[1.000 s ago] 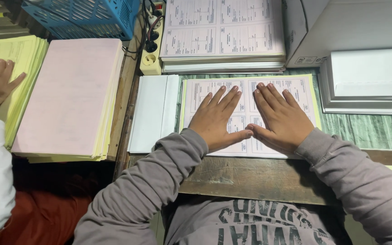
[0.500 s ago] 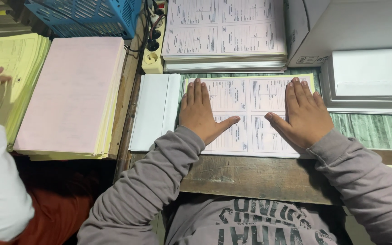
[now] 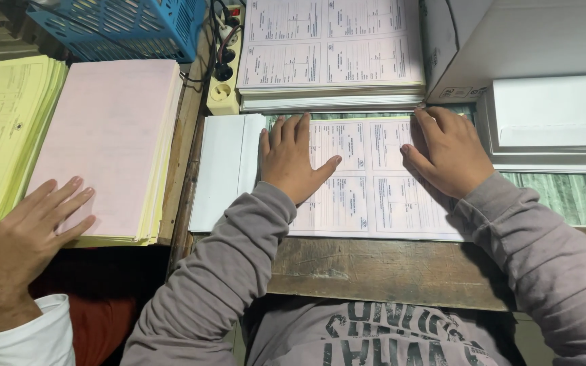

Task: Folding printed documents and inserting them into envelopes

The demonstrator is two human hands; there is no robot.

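Both arms in grey sleeves reach forward and slightly inward. The left hand (image 3: 291,163) lies flat, palm down, fingers together pointing away, thumb spread out to the right. The right hand (image 3: 445,152) lies palm down, fingers slightly curled at the far end, thumb angled left. The hands are well apart.

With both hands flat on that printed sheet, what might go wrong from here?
The left hand and right hand press on the printed sheet, whose near edge meets the bare wooden desk edge; a sideways push could skew it out of line. The white paper stack lies right beside the left hand and might get nudged. Another person's hand on the pink stack could also disturb that pile.
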